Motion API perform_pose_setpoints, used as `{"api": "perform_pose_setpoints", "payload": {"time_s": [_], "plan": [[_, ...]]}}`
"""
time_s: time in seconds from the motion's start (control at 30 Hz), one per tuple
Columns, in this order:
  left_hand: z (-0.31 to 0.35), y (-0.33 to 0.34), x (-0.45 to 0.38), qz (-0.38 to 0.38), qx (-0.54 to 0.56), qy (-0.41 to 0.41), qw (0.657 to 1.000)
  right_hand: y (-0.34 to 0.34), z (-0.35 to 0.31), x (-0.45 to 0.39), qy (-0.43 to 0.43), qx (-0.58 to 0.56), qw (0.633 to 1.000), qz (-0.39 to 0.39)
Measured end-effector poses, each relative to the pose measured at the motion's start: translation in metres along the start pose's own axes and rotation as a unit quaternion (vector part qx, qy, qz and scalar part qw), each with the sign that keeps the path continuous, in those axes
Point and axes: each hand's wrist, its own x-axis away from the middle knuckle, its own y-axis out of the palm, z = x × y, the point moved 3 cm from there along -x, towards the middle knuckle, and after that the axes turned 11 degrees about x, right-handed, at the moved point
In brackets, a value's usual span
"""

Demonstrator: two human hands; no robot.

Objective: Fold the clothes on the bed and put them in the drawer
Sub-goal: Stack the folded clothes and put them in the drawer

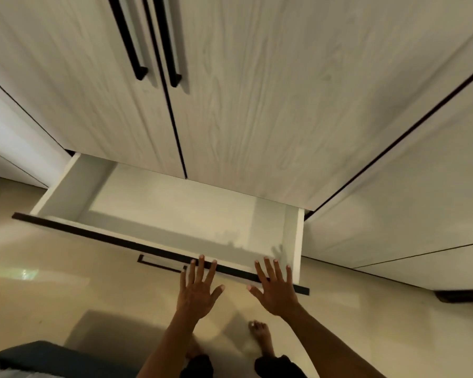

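Observation:
The white drawer (74, 184) at the base of the wardrobe is pulled out, and I see nothing inside it. Its front has a dark top edge and a black handle (159, 263). My left hand (198, 289) hovers with fingers spread straight, fingertips over the drawer's front edge. My right hand (276, 286) is likewise spread flat beside it, fingertips reaching over the same edge. Neither hand holds anything. No clothes are visible in the drawer or in my hands.
Tall wood-grain wardrobe doors (243, 105) with long black handles (129, 39) rise above the drawer. Beige floor (66, 282) lies below. A dark bed corner (38, 356) sits at lower left. My bare foot (261, 336) stands under the drawer.

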Motion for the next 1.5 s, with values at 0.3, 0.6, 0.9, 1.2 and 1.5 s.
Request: {"api": "perform_pose_setpoints", "payload": {"time_s": [0.3,0.6,0.9,1.2,1.5], "plan": [[0.040,0.004,0.007,0.028,0.037,-0.162,0.986,0.006,0.033,0.022,-0.226,0.052,0.973,-0.015],[0.064,0.038,0.064,0.065,0.065,-0.298,0.950,0.057,0.045,0.052,-0.367,0.166,0.915,0.007],[0.067,0.085,0.127,0.092,0.072,-0.375,0.919,0.099,0.031,0.093,-0.468,0.185,0.864,0.000],[0.130,0.142,0.202,0.163,0.194,-0.453,0.855,0.088,0.013,0.127,-0.497,0.227,0.837,-0.008],[0.301,0.260,0.319,0.224,0.313,-0.547,0.743,0.071,0.059,0.169,-0.524,0.297,0.797,0.037]]}}
